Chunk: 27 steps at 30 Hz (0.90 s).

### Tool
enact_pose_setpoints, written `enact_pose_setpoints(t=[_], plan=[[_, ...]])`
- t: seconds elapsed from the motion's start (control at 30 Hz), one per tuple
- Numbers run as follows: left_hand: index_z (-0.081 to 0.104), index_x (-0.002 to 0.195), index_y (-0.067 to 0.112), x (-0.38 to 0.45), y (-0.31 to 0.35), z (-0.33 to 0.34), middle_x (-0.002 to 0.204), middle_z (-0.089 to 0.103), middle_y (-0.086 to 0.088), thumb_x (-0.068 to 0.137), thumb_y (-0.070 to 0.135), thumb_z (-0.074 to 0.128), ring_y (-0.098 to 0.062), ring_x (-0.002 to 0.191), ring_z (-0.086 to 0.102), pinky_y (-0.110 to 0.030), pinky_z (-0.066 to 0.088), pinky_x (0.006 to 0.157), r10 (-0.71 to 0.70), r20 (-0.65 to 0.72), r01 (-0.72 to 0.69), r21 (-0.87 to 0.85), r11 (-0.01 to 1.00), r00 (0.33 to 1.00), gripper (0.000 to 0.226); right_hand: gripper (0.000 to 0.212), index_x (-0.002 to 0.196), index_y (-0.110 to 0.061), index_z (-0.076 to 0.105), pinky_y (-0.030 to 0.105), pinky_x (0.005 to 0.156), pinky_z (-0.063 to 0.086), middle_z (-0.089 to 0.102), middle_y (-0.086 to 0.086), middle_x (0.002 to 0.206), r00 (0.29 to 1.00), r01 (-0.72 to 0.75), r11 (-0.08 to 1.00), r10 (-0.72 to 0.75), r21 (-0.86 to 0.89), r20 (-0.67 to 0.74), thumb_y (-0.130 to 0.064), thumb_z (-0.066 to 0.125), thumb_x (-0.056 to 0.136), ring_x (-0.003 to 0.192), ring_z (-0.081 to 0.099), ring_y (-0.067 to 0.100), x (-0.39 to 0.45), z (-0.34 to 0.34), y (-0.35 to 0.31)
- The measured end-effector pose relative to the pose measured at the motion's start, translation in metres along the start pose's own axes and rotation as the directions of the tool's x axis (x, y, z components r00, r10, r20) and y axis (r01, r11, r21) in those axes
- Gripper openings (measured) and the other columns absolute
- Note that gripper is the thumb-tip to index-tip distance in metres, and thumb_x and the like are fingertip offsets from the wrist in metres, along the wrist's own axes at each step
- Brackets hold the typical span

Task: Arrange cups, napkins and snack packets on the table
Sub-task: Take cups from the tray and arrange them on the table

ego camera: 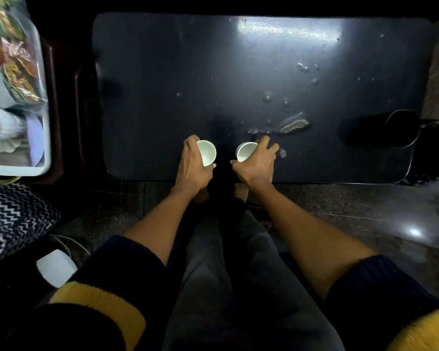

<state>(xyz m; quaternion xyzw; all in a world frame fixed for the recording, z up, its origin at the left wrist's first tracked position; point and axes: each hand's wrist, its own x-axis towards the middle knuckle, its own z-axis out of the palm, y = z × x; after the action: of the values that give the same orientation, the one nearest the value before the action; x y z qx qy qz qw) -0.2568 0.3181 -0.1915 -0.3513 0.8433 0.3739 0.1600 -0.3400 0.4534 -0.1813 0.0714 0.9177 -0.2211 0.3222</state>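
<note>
Two white paper cups stand side by side near the front edge of the dark table (162,72). My left hand (192,165) grips the left cup (207,152) from its left side, fingers curled round the wall. My right hand (257,163) grips the right cup (245,151) from its right side. Both cup mouths face up and look empty. At the far left a white tray (45,138) holds snack packets (18,69) and white napkins (3,127).
The table top has worn, chipped patches (289,126) just beyond my right hand. A dark round object (401,127) sits at the table's right end. A zigzag-patterned cushion (13,219) and a white box (55,267) lie on the floor at the left.
</note>
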Motion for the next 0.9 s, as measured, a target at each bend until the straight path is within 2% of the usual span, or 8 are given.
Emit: enact_pose_setpoints(t=[0.13, 0.23, 0.33, 0.43, 0.5, 0.77, 0.9], plan=[[0.029, 0.144, 0.015, 0.000, -0.004, -0.004, 0.149, 0.036, -0.005, 0.071, 0.016, 0.088, -0.026, 0.131, 0.046, -0.039, 0.045, 0.102, -0.003, 0.041, 0.004, -0.038, 0.999, 0.999, 0.094, 0.086, 0.129, -0.017, 0.035, 0.044, 0.092, 0.051, 0.035, 0.012, 0.132, 0.998, 0.049, 0.999, -0.049, -0.002, 0.038, -0.030, 0.089, 0.063, 0.123, 0.047, 0.036, -0.002, -0.006, 0.007], [0.026, 0.150, 0.019, -0.002, -0.009, -0.009, 0.153, 0.031, -0.004, 0.068, 0.013, 0.088, -0.024, 0.135, 0.043, -0.034, 0.041, 0.103, 0.004, 0.052, -0.001, -0.055, 0.998, 0.999, 0.103, 0.093, 0.142, -0.027, 0.033, 0.044, 0.092, 0.054, 0.035, 0.009, 0.133, 0.986, 0.144, 0.989, -0.142, -0.013, 0.091, -0.025, 0.085, 0.065, 0.121, 0.050, 0.033, -0.005, -0.014, 0.015], [0.029, 0.151, 0.021, -0.005, -0.016, -0.011, 0.152, 0.033, -0.004, 0.069, 0.011, 0.087, -0.025, 0.134, 0.045, -0.029, 0.039, 0.100, 0.043, 0.056, -0.040, -0.053, 0.998, 0.998, 0.101, 0.089, 0.145, -0.026, 0.036, 0.043, 0.094, 0.053, 0.037, 0.011, 0.135, 0.968, 0.217, 0.976, -0.211, -0.028, 0.133, -0.019, 0.080, 0.068, 0.117, 0.052, 0.033, -0.007, -0.019, 0.022], [0.034, 0.149, 0.020, -0.007, -0.017, -0.011, 0.150, 0.036, -0.005, 0.072, 0.012, 0.086, -0.027, 0.133, 0.047, -0.035, 0.044, 0.105, 0.058, 0.059, -0.055, -0.049, 0.997, 0.997, 0.093, 0.082, 0.144, -0.021, 0.041, 0.031, 0.090, 0.045, 0.039, 0.014, 0.135, 0.969, 0.209, 0.978, -0.204, -0.022, 0.138, -0.012, 0.078, 0.071, 0.115, 0.052, 0.033, -0.007, -0.021, 0.023], [0.035, 0.149, 0.019, -0.007, -0.018, -0.010, 0.149, 0.037, -0.006, 0.073, 0.011, 0.085, -0.027, 0.133, 0.047, -0.035, 0.043, 0.106, 0.058, 0.059, -0.054, -0.057, 0.997, 0.997, 0.091, 0.080, 0.143, -0.020, 0.043, 0.027, 0.086, 0.040, 0.041, 0.015, 0.135, 0.973, 0.191, 0.981, -0.185, -0.031, 0.136, -0.011, 0.078, 0.072, 0.115, 0.052, 0.033, -0.006, -0.022, 0.021], [0.039, 0.146, 0.019, -0.004, -0.022, -0.008, 0.145, 0.041, -0.007, 0.070, 0.008, 0.086, -0.027, 0.129, 0.049, -0.025, 0.038, 0.099, 0.067, 0.052, -0.063, -0.072, 0.995, 0.996, 0.090, 0.079, 0.142, -0.021, 0.044, 0.027, 0.090, 0.039, 0.042, 0.013, 0.137, 0.975, 0.176, 0.984, -0.173, -0.011, 0.139, -0.011, 0.081, 0.073, 0.120, 0.051, 0.031, -0.006, -0.023, 0.022], [0.039, 0.146, 0.022, -0.004, -0.024, -0.007, 0.144, 0.042, -0.006, 0.070, 0.008, 0.085, -0.027, 0.128, 0.050, -0.027, 0.039, 0.099, 0.077, 0.051, -0.073, -0.074, 0.995, 0.996, 0.090, 0.080, 0.142, -0.021, 0.045, 0.028, 0.091, 0.040, 0.043, 0.013, 0.136, 0.976, 0.172, 0.985, -0.168, -0.018, 0.140, -0.011, 0.082, 0.072, 0.120, 0.052, 0.031, -0.005, -0.023, 0.022]])
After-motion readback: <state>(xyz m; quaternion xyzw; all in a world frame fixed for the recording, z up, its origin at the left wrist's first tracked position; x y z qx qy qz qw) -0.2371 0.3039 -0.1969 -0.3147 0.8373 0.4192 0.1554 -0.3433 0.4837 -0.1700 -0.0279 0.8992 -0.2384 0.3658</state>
